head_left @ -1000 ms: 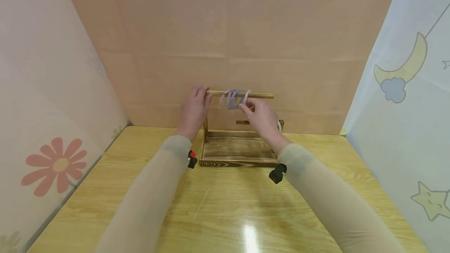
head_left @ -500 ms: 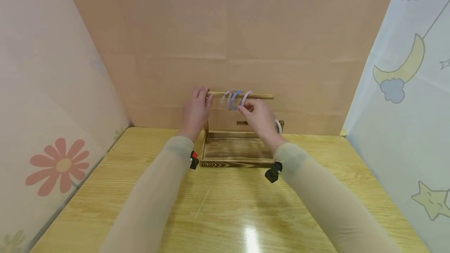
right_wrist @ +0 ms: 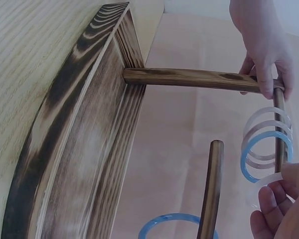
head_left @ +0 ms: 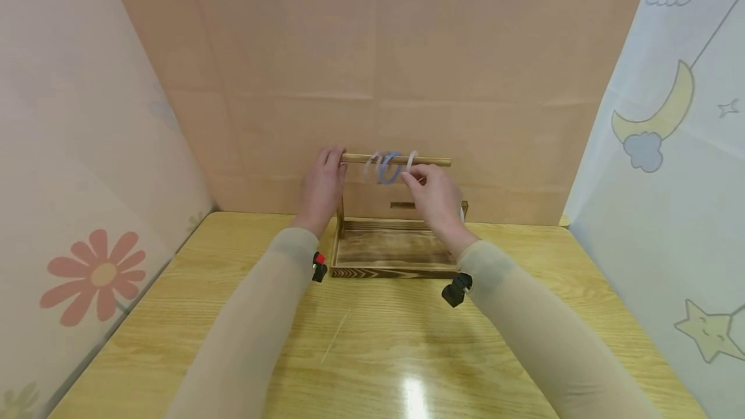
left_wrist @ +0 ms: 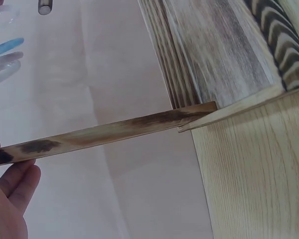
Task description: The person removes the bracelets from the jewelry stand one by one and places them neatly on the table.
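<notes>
I saw the wooden stand (head_left: pixel 401 273) near six o'clock, its grain scorched into dark, wavy bands. Its upper rod (head_left: pixel 443 162) pointed to three o'clock. At nine o'clock the left hand (head_left: pixel 320 186) gripped the top of the post (right_wrist: pixel 189 78) between thumb and fingers. Toward three, my feed showed the right hand (head_left: pixel 438 198) pinching a pale ring (head_left: pixel 410 160), whitish and translucent, around the upper rod. On its nine o'clock side hung a glossy sky-blue ring (right_wrist: pixel 242 157), then two clear, faintly pinkish rings (right_wrist: pixel 259 111).
</notes>
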Demonstrator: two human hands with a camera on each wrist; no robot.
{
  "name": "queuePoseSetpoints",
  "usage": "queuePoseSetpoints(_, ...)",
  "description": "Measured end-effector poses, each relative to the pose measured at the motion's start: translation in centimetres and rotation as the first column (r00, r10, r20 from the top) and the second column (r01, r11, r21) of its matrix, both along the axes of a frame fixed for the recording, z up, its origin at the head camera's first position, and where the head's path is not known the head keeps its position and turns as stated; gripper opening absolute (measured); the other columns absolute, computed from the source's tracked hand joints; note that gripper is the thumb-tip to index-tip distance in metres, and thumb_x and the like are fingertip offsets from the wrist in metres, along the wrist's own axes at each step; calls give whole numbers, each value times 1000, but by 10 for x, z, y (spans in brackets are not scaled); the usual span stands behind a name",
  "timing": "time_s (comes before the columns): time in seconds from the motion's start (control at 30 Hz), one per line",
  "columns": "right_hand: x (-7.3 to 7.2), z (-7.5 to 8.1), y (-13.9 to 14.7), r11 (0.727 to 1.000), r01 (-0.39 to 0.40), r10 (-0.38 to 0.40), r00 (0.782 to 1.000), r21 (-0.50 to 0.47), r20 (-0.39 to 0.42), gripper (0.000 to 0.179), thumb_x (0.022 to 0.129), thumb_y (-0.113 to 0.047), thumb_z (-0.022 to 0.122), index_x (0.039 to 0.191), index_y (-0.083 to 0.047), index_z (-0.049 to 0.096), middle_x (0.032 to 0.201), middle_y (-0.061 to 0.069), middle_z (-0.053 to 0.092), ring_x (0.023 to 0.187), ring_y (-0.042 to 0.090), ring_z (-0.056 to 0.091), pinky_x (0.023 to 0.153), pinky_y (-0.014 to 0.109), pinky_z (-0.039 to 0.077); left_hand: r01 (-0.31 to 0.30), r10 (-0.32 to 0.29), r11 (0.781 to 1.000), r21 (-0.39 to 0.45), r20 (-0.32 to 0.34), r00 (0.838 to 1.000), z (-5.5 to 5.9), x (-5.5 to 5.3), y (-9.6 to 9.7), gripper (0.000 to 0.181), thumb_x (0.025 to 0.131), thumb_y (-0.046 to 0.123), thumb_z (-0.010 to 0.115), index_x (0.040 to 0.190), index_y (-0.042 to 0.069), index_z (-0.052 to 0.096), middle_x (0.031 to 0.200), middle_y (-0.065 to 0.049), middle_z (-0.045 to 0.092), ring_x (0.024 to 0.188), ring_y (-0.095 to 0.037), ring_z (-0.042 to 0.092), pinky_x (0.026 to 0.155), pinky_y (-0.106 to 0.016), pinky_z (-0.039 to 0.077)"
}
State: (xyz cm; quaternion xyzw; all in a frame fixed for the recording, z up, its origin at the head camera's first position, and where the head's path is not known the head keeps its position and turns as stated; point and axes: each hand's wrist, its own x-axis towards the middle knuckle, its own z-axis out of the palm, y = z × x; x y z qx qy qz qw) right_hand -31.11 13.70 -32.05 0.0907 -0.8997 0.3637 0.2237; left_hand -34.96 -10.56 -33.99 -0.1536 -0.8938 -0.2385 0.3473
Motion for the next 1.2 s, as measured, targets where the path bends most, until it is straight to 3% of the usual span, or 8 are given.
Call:
queuePoseSetpoints(0.37, 7, 3, 9, 999, 33, -32, 999, 11, -34, 27, 109, -40, 73, 120, -18, 85, 111, 0, 77, 97, 21, 71, 76, 44, 55, 3, -3, 1000, 4, 39, 999, 3, 3, 0, 34, 114, 9, 62, 148, 5, 62, 146, -12, 61, 92, -33, 70, 72, -48, 61)
queuePoseSetpoints(0.63, 13, 5, 17, 999, 31, -30, 999, 29, -40, 28, 110, -41, 72, 119, -17, 85, 110, 0, 78, 93, 21, 70, 72, 43, 52, 46, -46, 998, 34, 13, 999, 1, 3, -1, 35, 112, 6, 65, 147, 4, 64, 145, -13, 64, 111, -36, 73, 87, -50, 63)
queuePoseSetpoints(0.97, 22, 4, 21, 999, 25, -23, 998, 38, -56, 27, 109, -40, 73, 118, -17, 86, 109, 1, 78, 92, 22, 70, 72, 44, 52, 101, -100, 993, 64, -15, 995, -3, 4, -4, 39, 111, 5, 67, 149, 6, 64, 144, -13, 66, 114, -37, 73, 91, -53, 61)
queuePoseSetpoints(1.2, 26, 5, 21, 999, 26, -24, 997, 37, -76, 24, 108, -36, 75, 117, -16, 86, 107, 1, 78, 91, 22, 71, 70, 43, 52, 99, -97, 992, 76, -21, 995, -4, 7, -7, 42, 111, 7, 68, 153, 8, 63, 145, -11, 67, 111, -35, 74, 91, -51, 62)
